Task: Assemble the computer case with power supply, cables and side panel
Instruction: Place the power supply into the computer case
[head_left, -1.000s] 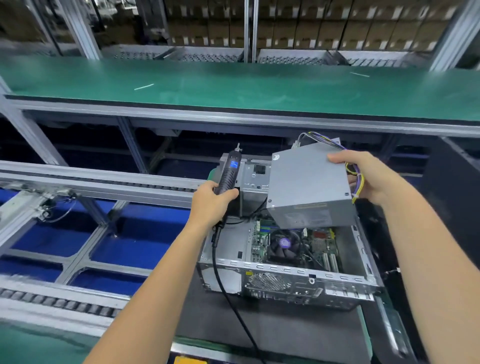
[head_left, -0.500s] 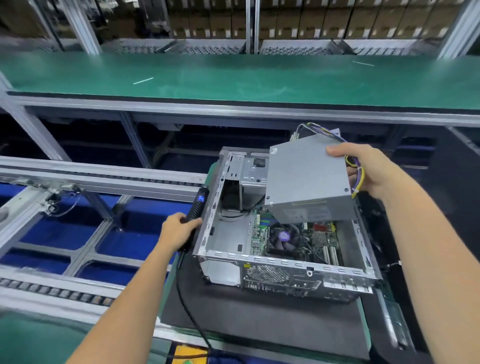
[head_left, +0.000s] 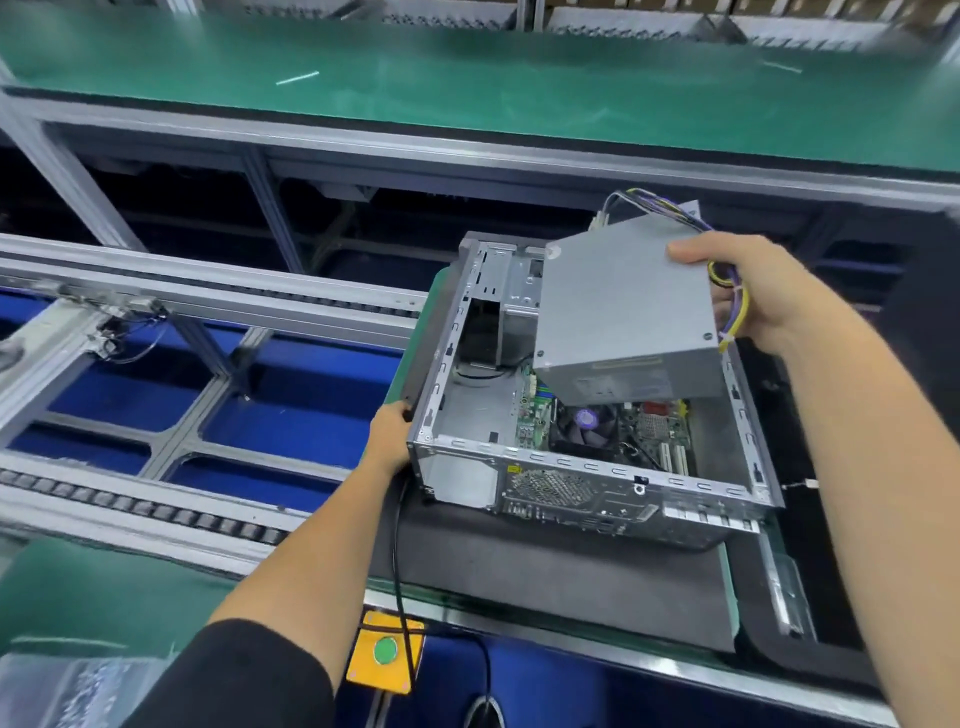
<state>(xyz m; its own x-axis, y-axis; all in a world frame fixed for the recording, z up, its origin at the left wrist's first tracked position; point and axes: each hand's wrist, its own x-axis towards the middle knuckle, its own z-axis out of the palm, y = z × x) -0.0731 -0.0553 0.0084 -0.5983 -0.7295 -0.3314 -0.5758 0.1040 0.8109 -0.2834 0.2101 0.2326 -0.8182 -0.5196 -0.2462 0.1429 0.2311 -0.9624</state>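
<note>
Item: power supply (head_left: 623, 306), grey metal box, tilted, held above the open computer case (head_left: 587, 467).

Handling: you lower it level into the case's upper corner, keeping it off the fan (head_left: 584, 418) and motherboard (head_left: 660, 431) directly beneath. Feed the cables (head_left: 730, 291) in clear of the box so none gets trapped under it.

Right hand (head_left: 753, 291): your thumb lies on the top face, fingers wrap the far side, clamped round the box and its cable bundle.

Left hand (head_left: 389, 436): it sits at the case's left near corner, a black cord (head_left: 397, 551) trailing below it. Whether its fingers are curled around anything cannot be told; they are hidden.

Case: rests on a dark mat (head_left: 519, 577), side panel off.
</note>
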